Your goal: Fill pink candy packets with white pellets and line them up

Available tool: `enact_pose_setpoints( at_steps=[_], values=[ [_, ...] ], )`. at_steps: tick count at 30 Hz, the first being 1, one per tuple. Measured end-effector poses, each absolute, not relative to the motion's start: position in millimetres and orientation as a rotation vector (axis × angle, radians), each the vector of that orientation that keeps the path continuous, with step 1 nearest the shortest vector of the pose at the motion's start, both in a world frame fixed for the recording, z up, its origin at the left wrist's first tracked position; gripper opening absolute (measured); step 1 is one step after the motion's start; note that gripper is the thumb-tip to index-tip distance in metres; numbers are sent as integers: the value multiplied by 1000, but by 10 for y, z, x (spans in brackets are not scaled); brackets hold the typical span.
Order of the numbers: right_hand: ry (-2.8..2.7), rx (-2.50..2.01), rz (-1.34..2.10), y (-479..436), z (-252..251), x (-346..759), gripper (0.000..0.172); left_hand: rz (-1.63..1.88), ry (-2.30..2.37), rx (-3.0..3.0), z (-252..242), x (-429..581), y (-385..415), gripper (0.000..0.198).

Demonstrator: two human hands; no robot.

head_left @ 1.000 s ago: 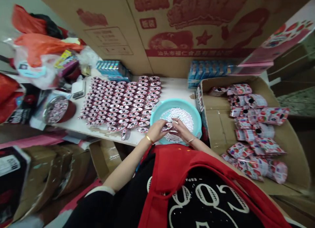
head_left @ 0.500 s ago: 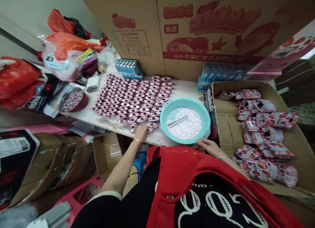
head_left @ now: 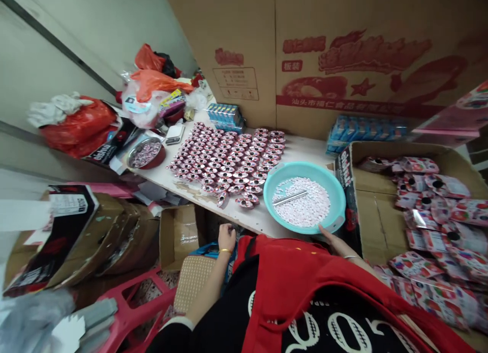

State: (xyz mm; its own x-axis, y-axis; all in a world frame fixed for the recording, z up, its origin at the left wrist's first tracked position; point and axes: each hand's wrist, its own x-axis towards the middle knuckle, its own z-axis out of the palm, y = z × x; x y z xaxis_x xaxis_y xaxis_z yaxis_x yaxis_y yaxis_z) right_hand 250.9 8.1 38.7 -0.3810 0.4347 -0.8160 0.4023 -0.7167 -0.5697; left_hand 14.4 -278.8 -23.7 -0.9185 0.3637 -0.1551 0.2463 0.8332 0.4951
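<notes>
An apron [head_left: 305, 271] is filling the near edge; the left hand [head_left: 226, 237] is hanging just below the table [head_left: 263, 218] edge, back up, fingers curled under into a loose fist, and whatever may be inside it is not showing; a bangle [head_left: 225, 251] is sitting on that wrist. The right hand [head_left: 332, 239] is lying half hidden behind the apron, fingers stretched flat and gripping nothing, their tips touching the near rim of the basin [head_left: 271, 183]. The basin is standing on the table's near right corner, between the two hands and beyond them; it is holding a bed of pellets [head_left: 308, 211] with a metal tool [head_left: 290, 197] lying across them. Just left of the basin, packets [head_left: 229, 162] are lying in close rows, the nearest ones tipped out of line. To the right, touching the basin, a box [head_left: 377, 226] is holding loose pouches [head_left: 438, 211]. Farther left a steel bowl [head_left: 146, 152] is sitting near red bags [head_left: 76, 124]; at the back, blue packs [head_left: 226, 115] are leaning against tall cartons [head_left: 343, 18].
</notes>
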Motion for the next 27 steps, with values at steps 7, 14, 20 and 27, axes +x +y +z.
enact_pose_setpoints(
  at_steps=[7, 14, 20, 27],
  values=[
    [-691, -1864, 2271, 119, 196, 2291, 22, 792, 2561, 509, -178, 260, -2746, 18],
    [-486, -1854, 2082, 116, 132, 2042, 20, 747, 2473, 1154, 305, 170, -1787, 30],
    [-476, -1838, 1992, -41, 463, 1958, 25, -29, 2105, 1605, 525, 155, -381, 29],
    [-493, -1775, 1852, -297, 1046, 2009, 31, -40, 2024, 1721, 610, 151, -103, 25]
  ],
)
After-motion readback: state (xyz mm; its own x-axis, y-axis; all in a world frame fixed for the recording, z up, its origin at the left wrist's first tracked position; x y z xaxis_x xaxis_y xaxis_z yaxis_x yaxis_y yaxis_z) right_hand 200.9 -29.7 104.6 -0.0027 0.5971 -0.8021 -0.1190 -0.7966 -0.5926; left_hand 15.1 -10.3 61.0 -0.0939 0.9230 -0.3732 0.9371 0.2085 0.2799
